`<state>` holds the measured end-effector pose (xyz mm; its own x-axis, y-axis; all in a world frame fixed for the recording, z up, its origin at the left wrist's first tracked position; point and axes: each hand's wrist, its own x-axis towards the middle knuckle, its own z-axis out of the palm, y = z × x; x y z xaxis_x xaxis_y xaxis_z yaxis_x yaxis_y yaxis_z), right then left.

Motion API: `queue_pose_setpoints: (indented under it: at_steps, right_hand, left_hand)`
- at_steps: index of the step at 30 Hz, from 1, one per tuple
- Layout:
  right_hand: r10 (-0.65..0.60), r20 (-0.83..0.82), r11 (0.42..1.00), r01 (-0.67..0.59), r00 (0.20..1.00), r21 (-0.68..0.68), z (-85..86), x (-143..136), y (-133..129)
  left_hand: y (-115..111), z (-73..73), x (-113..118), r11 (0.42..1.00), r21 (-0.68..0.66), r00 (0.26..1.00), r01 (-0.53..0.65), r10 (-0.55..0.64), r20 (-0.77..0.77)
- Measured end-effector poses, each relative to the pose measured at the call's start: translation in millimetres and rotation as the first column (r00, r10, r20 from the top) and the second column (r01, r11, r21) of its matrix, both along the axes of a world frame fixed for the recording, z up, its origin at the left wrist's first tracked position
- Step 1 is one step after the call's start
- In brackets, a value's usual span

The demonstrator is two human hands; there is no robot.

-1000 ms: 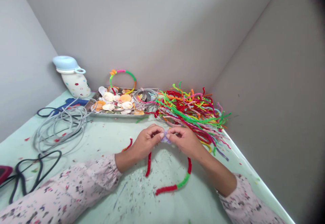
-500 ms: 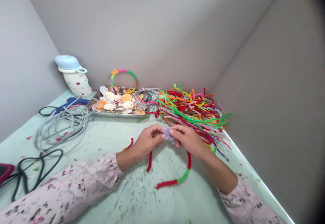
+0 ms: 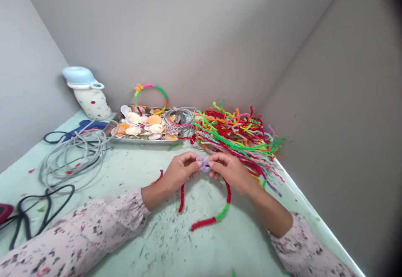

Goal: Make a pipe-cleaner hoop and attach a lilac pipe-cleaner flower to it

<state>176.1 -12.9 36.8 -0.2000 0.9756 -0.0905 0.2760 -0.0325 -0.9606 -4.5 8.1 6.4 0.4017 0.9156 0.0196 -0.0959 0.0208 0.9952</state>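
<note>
Between my fingertips is a small purple pipe-cleaner flower (image 3: 204, 163), held above the table. My left hand (image 3: 183, 169) pinches its left side with thumb and forefinger. On the other side my right hand (image 3: 230, 171) pinches its right edge. A red and green pipe-cleaner strip (image 3: 222, 212) curves down from under my right hand, its red end toward the front. Below my left hand a red pipe-cleaner end (image 3: 181, 198) shows; whether it belongs to the same strip is hidden by my hands. A short red and orange piece (image 3: 160, 175) shows beside my left wrist.
A metal tray (image 3: 144, 141) of seashells stands at the back, with a multicoloured pipe-cleaner ring (image 3: 161, 89) upright on it. Loose pipe cleaners (image 3: 238, 136) pile up at right. Grey cable coils (image 3: 75, 159), a black cord (image 3: 47, 210) and a blue-lidded bottle (image 3: 91, 97) are left.
The purple flower looks more spread between my fingertips, and my hands are slightly farther apart. The whole view has shifted a little.
</note>
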Motion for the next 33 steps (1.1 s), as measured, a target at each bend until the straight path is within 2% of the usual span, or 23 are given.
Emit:
queue_pose_setpoints:
  at_steps: [11, 21, 28, 33]
  right_hand:
    - [-0.036, 0.035, 0.984, 0.030, 0.999, 0.177, -4.8, -12.4, 2.7]
    - [-0.113, 0.073, 0.983, 0.101, 0.991, 0.154, -7.7, -10.9, 2.8]
    - [-0.060, 0.061, 0.987, 0.050, 0.996, 0.150, -6.6, -8.4, 2.4]
    - [-0.075, 0.084, 0.990, 0.064, 0.994, 0.124, -8.0, -8.0, 2.3]
  left_hand:
    - [3.1, -7.3, -0.2, 0.999, 0.034, 1.000, 0.012, -0.011, -0.027]
    - [3.7, -9.5, -0.6, 0.999, 0.037, 1.000, 0.013, -0.013, -0.020]
    - [4.5, -8.9, -1.1, 1.000, 0.006, 1.000, -0.015, 0.016, -0.009]
    - [4.8, -7.8, -1.1, 1.000, -0.005, 1.000, -0.020, 0.020, 0.012]
